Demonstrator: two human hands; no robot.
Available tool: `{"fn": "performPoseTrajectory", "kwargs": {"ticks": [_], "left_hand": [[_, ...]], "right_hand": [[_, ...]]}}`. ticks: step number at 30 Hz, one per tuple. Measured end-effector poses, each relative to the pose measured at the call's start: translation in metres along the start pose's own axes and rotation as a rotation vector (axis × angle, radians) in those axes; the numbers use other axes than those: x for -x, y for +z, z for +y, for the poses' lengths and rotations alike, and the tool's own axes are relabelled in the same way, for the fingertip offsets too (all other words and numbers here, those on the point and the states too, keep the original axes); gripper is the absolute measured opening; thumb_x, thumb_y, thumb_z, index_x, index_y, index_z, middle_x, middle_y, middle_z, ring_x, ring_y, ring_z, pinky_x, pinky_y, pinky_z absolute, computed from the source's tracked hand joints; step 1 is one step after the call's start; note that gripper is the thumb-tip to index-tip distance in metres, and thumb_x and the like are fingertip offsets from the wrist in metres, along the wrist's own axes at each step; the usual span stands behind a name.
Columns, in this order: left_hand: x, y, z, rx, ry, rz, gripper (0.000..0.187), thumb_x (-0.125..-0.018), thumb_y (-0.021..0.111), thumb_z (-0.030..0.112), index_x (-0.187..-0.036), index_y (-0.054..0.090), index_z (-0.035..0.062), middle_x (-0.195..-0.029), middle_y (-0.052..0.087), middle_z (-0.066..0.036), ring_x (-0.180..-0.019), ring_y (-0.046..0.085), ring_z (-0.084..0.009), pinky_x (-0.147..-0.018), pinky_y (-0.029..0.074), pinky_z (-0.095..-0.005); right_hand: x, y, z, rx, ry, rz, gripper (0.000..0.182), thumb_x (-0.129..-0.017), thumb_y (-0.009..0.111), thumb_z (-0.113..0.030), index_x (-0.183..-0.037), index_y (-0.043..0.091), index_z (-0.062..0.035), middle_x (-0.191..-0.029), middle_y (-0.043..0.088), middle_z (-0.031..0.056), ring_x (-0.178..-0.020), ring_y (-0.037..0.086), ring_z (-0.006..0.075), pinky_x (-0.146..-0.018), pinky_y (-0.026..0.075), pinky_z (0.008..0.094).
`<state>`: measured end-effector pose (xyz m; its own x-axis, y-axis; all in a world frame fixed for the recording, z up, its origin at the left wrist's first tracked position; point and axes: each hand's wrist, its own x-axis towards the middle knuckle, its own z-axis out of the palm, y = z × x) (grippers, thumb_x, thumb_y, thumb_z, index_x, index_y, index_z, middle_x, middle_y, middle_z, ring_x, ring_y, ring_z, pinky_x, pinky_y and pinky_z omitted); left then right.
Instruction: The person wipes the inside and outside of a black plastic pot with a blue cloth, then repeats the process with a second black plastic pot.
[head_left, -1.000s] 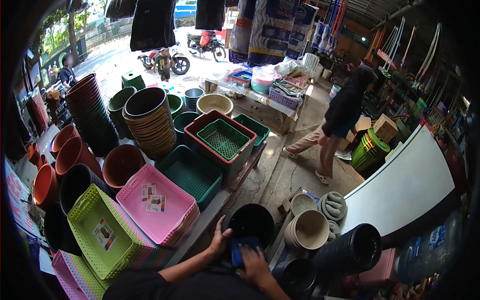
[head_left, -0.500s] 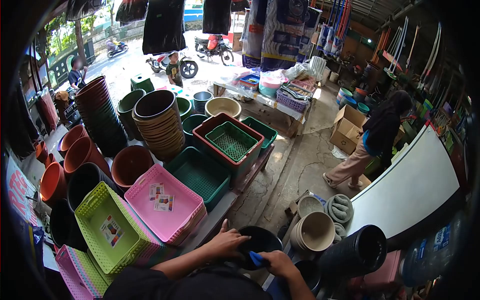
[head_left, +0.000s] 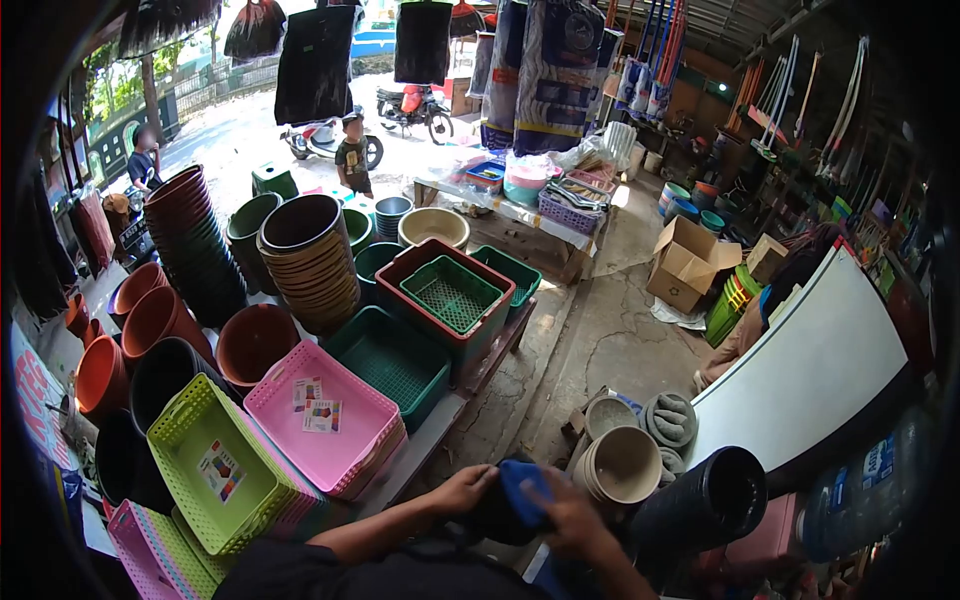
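Low in the head view, my left hand [head_left: 464, 490] grips the rim of a black pot [head_left: 482, 522], its fingers closed on the edge. My right hand [head_left: 578, 518], partly smeared by motion, presses a blue cloth [head_left: 522, 490] against the pot's right side. The pot is tilted, and its opening is mostly hidden by my hands and the cloth. To the right of my right hand stands a stack of beige pots [head_left: 622, 466]. A pink basket [head_left: 322, 418] lies up and left of my left hand.
A green basket [head_left: 205, 465], a dark green crate [head_left: 392, 362] and stacked brown pots [head_left: 310, 270] crowd the left. Black pots [head_left: 735, 490] and a white board [head_left: 810, 350] stand right. A person [head_left: 745, 335] is bent behind the board. Brooms [head_left: 312, 70] hang overhead.
The pot has tipped so its opening shows less, and the cloth has moved up onto its side. The person at right has moved down behind the board.
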<state>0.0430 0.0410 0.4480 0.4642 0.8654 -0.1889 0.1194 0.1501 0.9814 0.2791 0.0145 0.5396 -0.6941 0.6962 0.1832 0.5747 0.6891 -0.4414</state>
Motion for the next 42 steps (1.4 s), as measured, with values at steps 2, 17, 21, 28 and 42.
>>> {"fn": "performPoseTrajectory", "kwargs": {"ticks": [2,17,21,28,42], "left_hand": [[0.002,0.000,0.006,0.158,-0.065,0.038,0.061,-0.100,0.029,0.053,-0.119,0.056,0.0017,-0.103,0.064,-0.009,-0.098,0.059,-0.0169,-0.087,0.047,-0.0354],[0.037,-0.030,0.040,0.448,0.202,0.124,0.036,-0.101,0.044,0.036,-0.091,0.056,0.0042,-0.083,0.055,0.004,-0.077,0.048,-0.0034,-0.070,0.044,-0.0217],[0.023,-0.026,0.023,0.768,0.184,0.314,0.036,-0.100,0.044,0.037,-0.104,0.056,0.0029,-0.095,0.060,-0.003,-0.086,0.057,-0.0102,-0.079,0.048,-0.0269],[-0.012,-0.016,0.055,1.336,0.165,0.116,0.075,-0.096,0.024,0.059,-0.141,0.033,-0.0003,-0.142,0.041,-0.020,-0.132,0.040,-0.0330,-0.112,0.029,-0.0477],[-0.039,-0.012,0.039,0.380,0.196,0.103,0.081,-0.092,0.022,0.068,-0.123,0.050,-0.0011,-0.112,0.060,-0.009,-0.099,0.058,-0.0149,-0.087,0.049,-0.0316]], "right_hand": [[-0.010,0.009,-0.033,0.124,-0.015,-0.148,0.070,-0.076,0.064,-0.025,-0.141,0.041,-0.0120,-0.150,0.028,0.0199,-0.139,0.029,0.0325,-0.114,0.022,0.0463],[-0.044,0.005,0.057,-1.174,0.558,0.037,0.054,-0.091,0.055,-0.026,-0.137,0.042,-0.0019,-0.141,0.043,0.0189,-0.130,0.042,0.0311,-0.110,0.031,0.0436],[-0.051,-0.009,0.027,-1.695,0.996,0.493,0.044,-0.097,0.047,-0.028,-0.125,0.051,0.0064,-0.122,0.060,0.0177,-0.114,0.057,0.0263,-0.102,0.042,0.0381],[-0.022,0.157,0.069,-1.495,0.383,0.884,0.050,-0.098,0.040,-0.029,-0.132,0.045,0.0073,-0.133,0.050,0.0212,-0.121,0.052,0.0336,-0.104,0.039,0.0407],[-0.062,0.039,-0.008,0.322,0.134,0.302,0.064,-0.080,0.058,-0.040,-0.138,0.048,-0.0158,-0.151,0.033,0.0087,-0.143,0.020,0.0354,-0.113,0.008,0.0537]]}}
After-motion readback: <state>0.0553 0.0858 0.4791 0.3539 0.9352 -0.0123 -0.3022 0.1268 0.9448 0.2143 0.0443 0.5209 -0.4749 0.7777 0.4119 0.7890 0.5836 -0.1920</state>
